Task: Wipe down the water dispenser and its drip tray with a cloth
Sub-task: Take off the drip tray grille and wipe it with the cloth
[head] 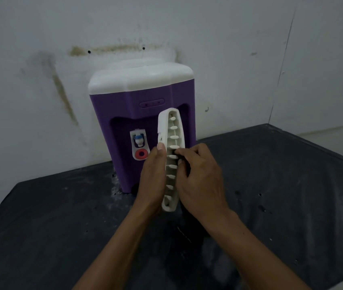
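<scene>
A purple water dispenser (124, 114) with a white top stands on the dark table against the wall; one tap with a blue knob and a red ring shows on its front. I hold the white slotted drip tray (171, 130) upright in front of it. My left hand (153, 176) grips the tray's left edge, thumb on its side. My right hand (199, 176) grips the right edge, with fingertips curled onto the slats. No cloth is in view.
The dark table (61, 227) is scuffed, with white residue by the dispenser's foot. A stained white wall (40, 80) stands behind. The table's right edge (323, 143) runs near a second wall, with pale floor tiles beyond.
</scene>
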